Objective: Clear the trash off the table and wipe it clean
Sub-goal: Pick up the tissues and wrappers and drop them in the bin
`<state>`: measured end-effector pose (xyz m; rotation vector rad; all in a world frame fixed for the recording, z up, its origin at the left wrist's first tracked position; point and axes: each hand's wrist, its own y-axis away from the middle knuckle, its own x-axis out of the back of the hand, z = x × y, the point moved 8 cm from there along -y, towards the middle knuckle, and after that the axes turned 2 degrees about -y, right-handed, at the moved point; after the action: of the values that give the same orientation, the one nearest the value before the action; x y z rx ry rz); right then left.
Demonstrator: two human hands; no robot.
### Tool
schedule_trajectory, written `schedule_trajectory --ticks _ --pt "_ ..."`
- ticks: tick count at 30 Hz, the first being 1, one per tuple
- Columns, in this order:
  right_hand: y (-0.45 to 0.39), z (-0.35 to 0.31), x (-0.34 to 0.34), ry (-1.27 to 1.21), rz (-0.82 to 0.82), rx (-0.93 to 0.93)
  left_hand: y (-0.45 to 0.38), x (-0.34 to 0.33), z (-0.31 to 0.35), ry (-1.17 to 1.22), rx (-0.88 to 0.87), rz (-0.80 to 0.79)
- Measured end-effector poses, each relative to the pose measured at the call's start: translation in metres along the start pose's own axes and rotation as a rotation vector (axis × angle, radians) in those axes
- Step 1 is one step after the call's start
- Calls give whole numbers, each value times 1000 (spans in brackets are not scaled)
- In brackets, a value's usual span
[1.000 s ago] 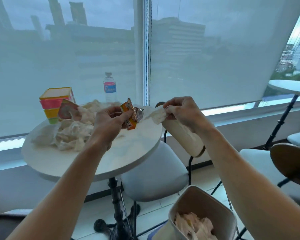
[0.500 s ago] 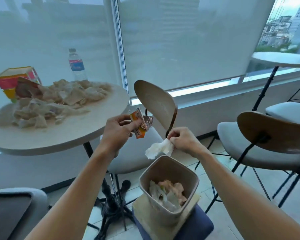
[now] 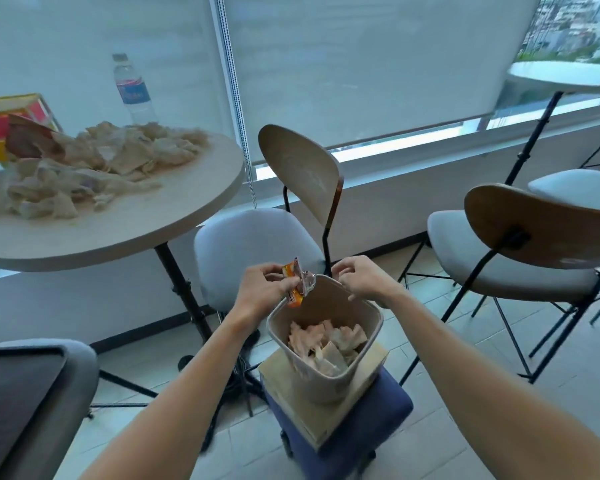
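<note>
The tissue the right hand point(image 3: 359, 280) carried half a second ago is gone, apparently dropped into the bin point(image 3: 368, 372); its fingers now hang loosely curled, empty. The left hand point(image 3: 262, 289) pinches the wrapper point(image 3: 297, 285) over the bin's rim. Tissues point(image 3: 94, 168) still litter the surface point(image 3: 125, 230).

Your table point(image 3: 125, 233) sits to the left with the tissue heap point(image 3: 94, 168) on it, a box point(image 3: 6, 123) at its far left edge and a bottle point(image 3: 132, 90) behind the heap by the window. The bin point(image 3: 326, 379) stands before you — on a carton point(image 3: 347, 393) on a stool point(image 3: 354, 434) — with tissues point(image 3: 326, 341) inside it and a chair point(image 3: 257, 244) behind it, between bin and table. Your left hand point(image 3: 262, 292) holds a wrapper point(image 3: 297, 284) at the bin's near-left rim and your right hand point(image 3: 362, 280) is at its far rim — another chair point(image 3: 520, 244) and a second table point(image 3: 565, 72) lie to the right.
</note>
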<state>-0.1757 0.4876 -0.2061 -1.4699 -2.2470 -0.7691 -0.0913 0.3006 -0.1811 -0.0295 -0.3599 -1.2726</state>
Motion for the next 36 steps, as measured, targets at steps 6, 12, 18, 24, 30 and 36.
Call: schedule_trajectory --ticks 6,12,18,24,30,36 --pt "3 -40 3 -27 -19 81 -2 -3 -18 -121 31 -45" --pt "7 -95 -6 -63 -66 175 -6 37 19 -126 -122 13" --pt "-5 -172 -32 -107 -102 309 -5 115 75 -138 -269 126" --pt "-21 -151 -77 -35 -176 223 5 164 85 -80 -274 121" --pt "-39 -235 -70 -161 31 383 -7 217 112 -84 -335 206" --pt "-63 -312 -92 23 104 514 -35 281 114 -138 -344 332"
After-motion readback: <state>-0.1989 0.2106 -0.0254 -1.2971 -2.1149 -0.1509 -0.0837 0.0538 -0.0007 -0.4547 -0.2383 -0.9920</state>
